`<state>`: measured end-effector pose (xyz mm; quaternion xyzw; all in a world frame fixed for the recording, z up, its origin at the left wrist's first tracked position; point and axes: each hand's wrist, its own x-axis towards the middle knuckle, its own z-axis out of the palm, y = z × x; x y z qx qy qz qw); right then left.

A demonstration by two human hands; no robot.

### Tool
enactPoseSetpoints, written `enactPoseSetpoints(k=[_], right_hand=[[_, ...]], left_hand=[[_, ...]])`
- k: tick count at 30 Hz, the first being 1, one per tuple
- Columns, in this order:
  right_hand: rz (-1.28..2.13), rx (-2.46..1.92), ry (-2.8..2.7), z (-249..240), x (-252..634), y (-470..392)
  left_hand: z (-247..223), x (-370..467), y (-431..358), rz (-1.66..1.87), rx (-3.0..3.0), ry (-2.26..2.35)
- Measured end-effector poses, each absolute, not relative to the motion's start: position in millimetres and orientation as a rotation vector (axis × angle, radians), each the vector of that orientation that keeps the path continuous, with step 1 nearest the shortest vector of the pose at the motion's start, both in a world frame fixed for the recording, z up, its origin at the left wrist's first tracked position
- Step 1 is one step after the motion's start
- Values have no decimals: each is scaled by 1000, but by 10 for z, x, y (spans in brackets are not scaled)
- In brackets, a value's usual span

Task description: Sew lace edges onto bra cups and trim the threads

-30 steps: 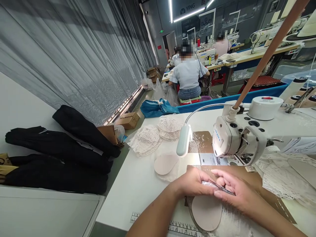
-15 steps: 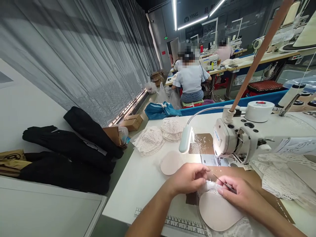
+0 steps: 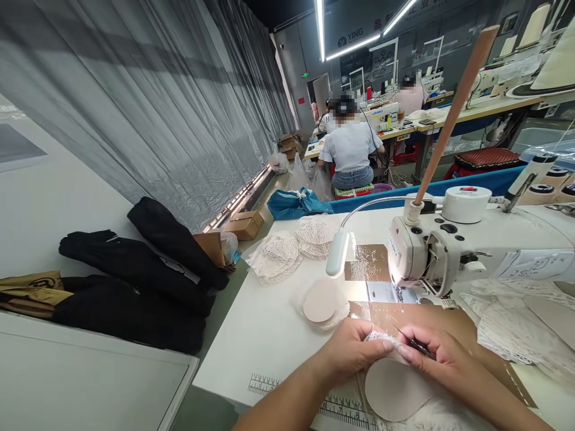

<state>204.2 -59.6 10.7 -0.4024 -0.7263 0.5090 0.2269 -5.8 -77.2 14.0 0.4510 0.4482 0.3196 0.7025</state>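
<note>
My left hand [image 3: 354,350] pinches the white lace edge of a beige foam cup [image 3: 393,392] that lies on the white sewing table [image 3: 265,341] in front of me. My right hand [image 3: 438,356] holds small dark thread snips [image 3: 415,342] against that same lace edge. The two hands nearly touch over the cup. A second beige cup with lace [image 3: 321,304] lies just beyond my left hand. The white sewing machine [image 3: 449,245] stands behind my hands, its lamp [image 3: 338,254] on a gooseneck pointing down.
Stacks of white lace pieces [image 3: 287,251] sit at the table's far left, more lace [image 3: 512,323] at the right. Black bundles [image 3: 139,269] lie on a white surface at left. A person in a light shirt [image 3: 350,146] sits at another table behind. Cardboard boxes [image 3: 245,224] stand on the floor.
My hands have shifted a little down and right with the cup, and the view has moved. The second cup now shows farther from my left hand.
</note>
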Motion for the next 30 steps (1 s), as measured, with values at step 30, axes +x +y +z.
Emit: enactPoseSetpoints(k=[30], right_hand=[[1401, -1247, -1673, 12, 2113, -540]], left_hand=[[396, -132, -750, 553, 1629, 1158]])
